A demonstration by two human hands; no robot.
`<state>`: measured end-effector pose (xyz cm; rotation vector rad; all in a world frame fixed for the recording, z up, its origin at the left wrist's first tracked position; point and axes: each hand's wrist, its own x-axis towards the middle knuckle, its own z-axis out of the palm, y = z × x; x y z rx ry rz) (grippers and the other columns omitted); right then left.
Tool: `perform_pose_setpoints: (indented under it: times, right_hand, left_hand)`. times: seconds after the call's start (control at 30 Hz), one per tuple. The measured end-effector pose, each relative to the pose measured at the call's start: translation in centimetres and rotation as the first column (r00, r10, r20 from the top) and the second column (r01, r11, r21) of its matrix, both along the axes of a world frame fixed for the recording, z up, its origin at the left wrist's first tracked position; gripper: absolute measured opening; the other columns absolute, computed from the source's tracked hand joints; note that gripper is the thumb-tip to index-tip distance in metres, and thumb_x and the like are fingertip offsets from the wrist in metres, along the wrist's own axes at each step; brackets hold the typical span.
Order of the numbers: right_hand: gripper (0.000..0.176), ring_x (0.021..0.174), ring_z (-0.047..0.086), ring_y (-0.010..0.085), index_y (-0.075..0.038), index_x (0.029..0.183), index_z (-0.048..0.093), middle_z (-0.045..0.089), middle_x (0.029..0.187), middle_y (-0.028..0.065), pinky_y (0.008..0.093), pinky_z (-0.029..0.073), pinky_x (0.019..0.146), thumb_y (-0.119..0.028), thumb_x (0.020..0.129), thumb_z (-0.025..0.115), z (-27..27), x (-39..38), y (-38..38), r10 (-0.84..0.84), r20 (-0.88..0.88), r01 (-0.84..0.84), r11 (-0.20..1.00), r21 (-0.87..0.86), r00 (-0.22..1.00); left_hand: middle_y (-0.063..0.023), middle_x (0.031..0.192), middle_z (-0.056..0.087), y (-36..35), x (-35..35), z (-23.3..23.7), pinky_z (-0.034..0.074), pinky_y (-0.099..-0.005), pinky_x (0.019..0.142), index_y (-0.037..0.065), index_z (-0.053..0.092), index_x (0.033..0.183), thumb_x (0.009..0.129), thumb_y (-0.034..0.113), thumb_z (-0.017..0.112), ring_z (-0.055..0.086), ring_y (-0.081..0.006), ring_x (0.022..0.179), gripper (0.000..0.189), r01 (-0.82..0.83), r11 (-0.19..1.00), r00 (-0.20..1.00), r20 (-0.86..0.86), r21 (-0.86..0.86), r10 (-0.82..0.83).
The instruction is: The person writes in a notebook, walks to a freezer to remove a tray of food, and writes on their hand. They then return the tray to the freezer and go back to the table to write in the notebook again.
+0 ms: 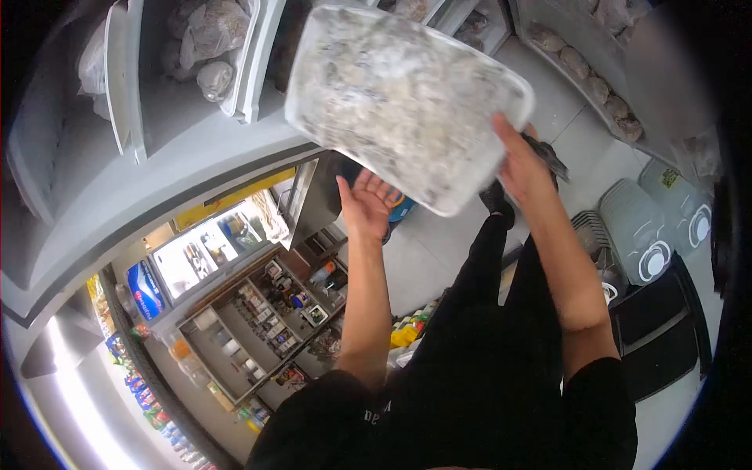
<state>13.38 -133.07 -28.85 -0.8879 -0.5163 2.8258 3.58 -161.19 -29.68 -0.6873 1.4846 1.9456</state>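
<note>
A shallow white tray (523,95), tilted and raised, holds a pale grey, frosty mass (392,94) blurred by motion. My right hand (519,160) grips the tray by its right end, thumb at the rim and fingers behind it. Under the lower left edge of the tray is my left hand (366,205), palm up, fingers spread, holding nothing.
Cabinet compartments with plastic-bagged goods (213,39) stand at upper left. Another compartment at upper right holds a row of bagged items (583,66). Grey chairs (638,215) stand on the right, a shelf of small goods (266,313) at left. Pale floor tiles (442,235) lie below.
</note>
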Motion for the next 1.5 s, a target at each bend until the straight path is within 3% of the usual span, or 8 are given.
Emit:
perform_pose_setpoints:
  times: [0.17,0.43,0.57,0.67,0.87,1.03,1.43,1.5]
  right_hand:
    - [0.05,0.108,0.058,0.0197,0.001,0.123,0.049,0.059,0.118,0.0114,0.0346,0.048,0.092,-0.025,0.086,0.068,1.4,-8.7,-2.6,-0.096,-0.251,0.1,0.995,0.006,0.963]
    - [0.037,0.083,0.063,0.0136,0.003,0.105,0.061,0.067,0.094,0.0099,0.0261,0.049,0.075,-0.02,0.079,0.073,4.1,-17.5,-7.0,-0.189,-0.244,0.215,0.973,0.085,0.951]
    - [0.043,0.091,0.06,0.0136,0.001,0.108,0.06,0.065,0.095,0.0097,0.0255,0.047,0.08,-0.024,0.076,0.076,4.7,-19.7,-7.2,-0.082,-0.265,0.145,0.963,0.228,0.961]
    - [0.046,0.086,0.06,0.0139,0.003,0.111,0.058,0.065,0.093,0.0103,0.0257,0.048,0.077,-0.025,0.078,0.075,3.3,-20.2,-7.4,0.132,-0.012,-0.089,0.725,0.684,0.991]
    - [0.039,0.09,0.059,0.013,-0.002,0.12,0.055,0.066,0.095,0.0105,0.0266,0.047,0.081,-0.018,0.087,0.067,-2.2,-16.6,-8.0,0.082,-0.026,-0.054,0.832,0.552,0.996]
    - [0.029,0.093,0.061,0.0144,-0.004,0.118,0.056,0.067,0.101,0.0124,0.0262,0.047,0.082,-0.012,0.091,0.059,-2.7,-17.6,-6.9,0.012,-0.124,0.064,0.804,0.591,0.992]
    - [0.027,0.103,0.06,0.0197,0.0,0.117,0.055,0.064,0.108,0.0155,0.0288,0.046,0.089,-0.009,0.092,0.054,-3.4,-18.6,-6.0,0.077,-0.081,-0.029,0.879,0.477,0.994]
    - [0.022,0.072,0.061,0.0173,-0.003,0.105,0.063,0.067,0.083,0.0131,0.0301,0.048,0.067,-0.014,0.086,0.06,-3.5,-19.4,-6.7,-0.09,-0.141,0.153,0.826,0.543,0.986]
  left_hand:
    - [-0.019,0.133,0.048,3.8,1.5,2.8,0.034,-0.0487,0.104,-0.001,0.041,0.132,0.088,0.068,0.034,0.046,-0.033,0.123,0.083,-0.025,0.944,0.995,-0.08,0.329,0.054]
    - [-0.015,0.141,0.038,8.6,-4.2,5.0,0.03,-0.0443,0.11,0.005,0.032,0.137,0.1,0.04,0.031,0.039,-0.0287,0.129,0.051,0.035,0.971,0.905,-0.42,0.237,0.071]
    - [-0.0153,0.134,0.045,8.9,-8.9,5.2,0.035,-0.0429,0.108,0.0,0.038,0.132,0.099,0.035,0.04,0.042,-0.0281,0.126,0.048,-0.045,0.953,0.894,-0.414,0.3,0.172]
    - [-0.0178,0.126,0.05,9.1,-11.8,5.5,0.039,-0.0419,0.107,-0.004,0.042,0.125,0.097,0.029,0.046,0.047,-0.029,0.121,0.044,-0.143,0.931,0.865,-0.414,0.337,0.283]
    - [-0.0265,0.132,0.045,8.2,-15.9,5.4,0.035,-0.0512,0.107,-0.011,0.035,0.129,0.098,0.018,0.043,0.043,-0.0355,0.125,0.044,-0.379,0.564,0.842,0.02,0.734,0.539]
    - [-0.0256,0.133,0.041,8.6,-17.3,5.4,0.035,-0.0495,0.108,-0.01,0.022,0.135,0.094,0.013,0.051,0.042,-0.0336,0.127,0.055,-0.461,0.616,0.807,0.012,0.639,0.591]
    - [-0.0219,0.143,0.022,8.7,-18.1,8.2,0.036,-0.0485,0.106,-0.004,0.02,0.14,0.083,0.0,0.053,0.027,-0.0398,0.133,0.066,-0.66,0.316,0.738,0.509,0.682,0.442]
    - [-0.0222,0.141,0.022,9.3,-18.5,8.8,0.038,-0.0475,0.105,-0.005,0.022,0.139,0.084,0.001,0.054,0.029,-0.0402,0.132,0.064,-0.685,0.342,0.718,0.52,0.643,0.462]
